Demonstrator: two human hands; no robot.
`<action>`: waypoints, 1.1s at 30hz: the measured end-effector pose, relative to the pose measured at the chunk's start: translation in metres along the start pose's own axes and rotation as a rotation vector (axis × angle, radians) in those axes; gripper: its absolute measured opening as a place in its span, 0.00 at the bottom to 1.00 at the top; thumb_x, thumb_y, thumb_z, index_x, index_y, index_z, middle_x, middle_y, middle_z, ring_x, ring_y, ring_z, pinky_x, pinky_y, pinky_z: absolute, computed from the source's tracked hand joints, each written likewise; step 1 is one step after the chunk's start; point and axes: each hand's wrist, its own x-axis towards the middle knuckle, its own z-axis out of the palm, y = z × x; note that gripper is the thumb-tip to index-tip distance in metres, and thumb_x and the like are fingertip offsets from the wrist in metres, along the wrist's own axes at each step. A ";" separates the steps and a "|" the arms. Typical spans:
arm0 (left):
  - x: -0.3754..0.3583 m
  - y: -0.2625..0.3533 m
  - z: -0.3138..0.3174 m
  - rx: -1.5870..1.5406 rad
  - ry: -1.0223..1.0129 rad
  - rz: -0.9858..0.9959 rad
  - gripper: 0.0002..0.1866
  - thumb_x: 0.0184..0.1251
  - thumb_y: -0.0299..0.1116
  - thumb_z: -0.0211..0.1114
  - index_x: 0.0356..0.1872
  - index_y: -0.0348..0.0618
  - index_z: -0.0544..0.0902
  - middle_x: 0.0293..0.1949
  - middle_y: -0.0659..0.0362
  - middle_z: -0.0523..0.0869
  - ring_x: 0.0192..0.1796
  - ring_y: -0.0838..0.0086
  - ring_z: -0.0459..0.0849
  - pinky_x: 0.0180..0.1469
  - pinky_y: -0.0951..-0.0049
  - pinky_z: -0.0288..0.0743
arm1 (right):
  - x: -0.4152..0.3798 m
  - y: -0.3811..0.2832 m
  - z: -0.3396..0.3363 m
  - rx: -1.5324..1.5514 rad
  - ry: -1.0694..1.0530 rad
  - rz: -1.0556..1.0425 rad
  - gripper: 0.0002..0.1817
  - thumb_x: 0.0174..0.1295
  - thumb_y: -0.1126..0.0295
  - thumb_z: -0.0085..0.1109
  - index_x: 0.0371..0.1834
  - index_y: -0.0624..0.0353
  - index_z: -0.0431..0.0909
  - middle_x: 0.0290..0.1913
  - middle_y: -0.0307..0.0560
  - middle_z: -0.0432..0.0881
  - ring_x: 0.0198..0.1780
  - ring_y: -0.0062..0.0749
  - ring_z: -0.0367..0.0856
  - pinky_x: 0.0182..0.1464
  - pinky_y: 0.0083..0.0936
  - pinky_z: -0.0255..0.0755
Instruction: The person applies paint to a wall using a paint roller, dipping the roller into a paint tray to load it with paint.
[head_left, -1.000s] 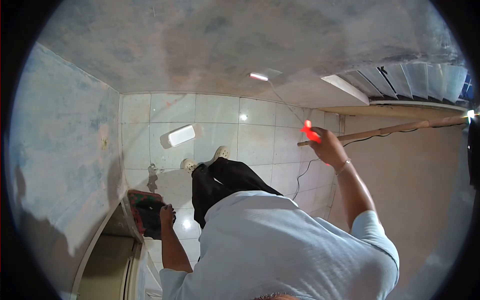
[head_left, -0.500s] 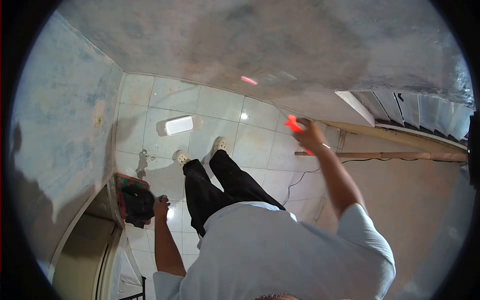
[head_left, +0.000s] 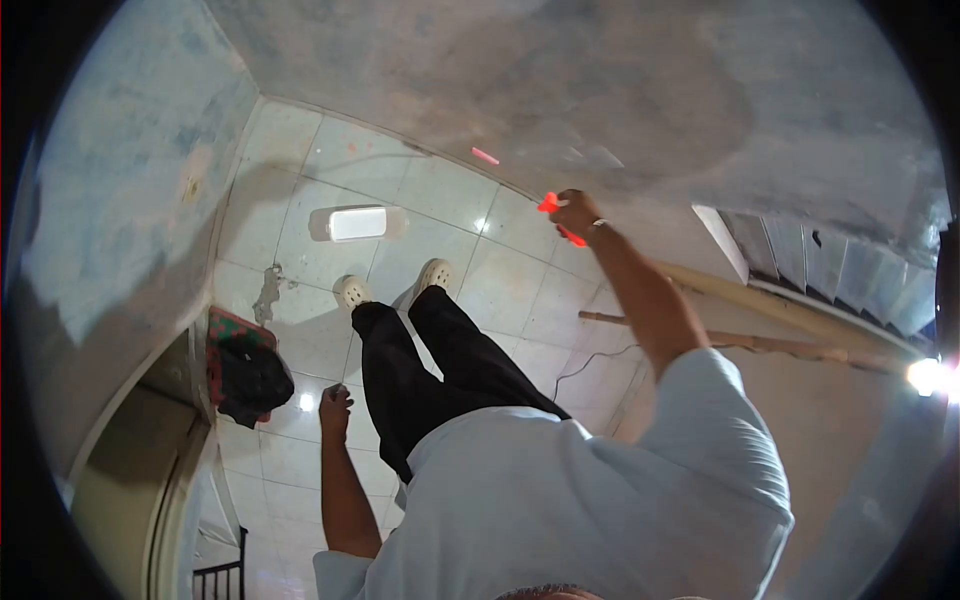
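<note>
My right hand (head_left: 574, 213) is closed around the bright orange handle (head_left: 572, 236) of what looks like a small paint roller, raised near the wall (head_left: 430, 60). Orange shows on both sides of my fist. A short pink bar (head_left: 485, 156) against the wall seems to be the tool's far end; the link between them is too thin to make out. My left hand (head_left: 336, 412) hangs low by my left leg, fingers loosely bent and a little apart, with nothing visible in it. On the floor ahead of my feet lies a white tray (head_left: 357, 223).
Left of my left hand, a dark cloth (head_left: 255, 380) lies on a red and green mat (head_left: 222, 328) by a doorway. A bamboo pole (head_left: 780, 346) and a black cable (head_left: 597, 357) are on the right. Louvre slats (head_left: 840, 260) and a bright lamp (head_left: 927, 377) sit farther right.
My right hand has moved up and left with the paint roller, and the pink bar has shifted left along the wall. My view has turned slightly. The left hand stays low.
</note>
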 end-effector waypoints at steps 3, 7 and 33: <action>0.002 -0.013 -0.029 -0.016 0.074 -0.037 0.18 0.68 0.41 0.58 0.52 0.40 0.75 0.39 0.58 0.82 0.34 0.76 0.81 0.30 0.78 0.69 | 0.025 -0.013 0.035 0.045 -0.016 0.032 0.22 0.48 0.76 0.61 0.49 0.63 0.74 0.23 0.48 0.79 0.21 0.33 0.81 0.22 0.33 0.73; 0.012 -0.030 -0.055 -0.028 0.127 -0.134 0.18 0.68 0.41 0.57 0.52 0.41 0.75 0.39 0.58 0.82 0.34 0.74 0.82 0.29 0.77 0.69 | -0.094 -0.019 -0.023 0.134 0.085 -0.007 0.21 0.50 0.76 0.61 0.50 0.63 0.74 0.23 0.45 0.79 0.20 0.26 0.78 0.21 0.25 0.71; 0.056 -0.036 -0.033 -0.009 0.043 -0.176 0.17 0.67 0.41 0.59 0.48 0.39 0.75 0.39 0.57 0.82 0.34 0.74 0.83 0.29 0.75 0.71 | -0.081 -0.039 0.006 0.003 0.081 0.024 0.23 0.49 0.71 0.64 0.48 0.59 0.67 0.23 0.46 0.79 0.19 0.28 0.78 0.19 0.28 0.70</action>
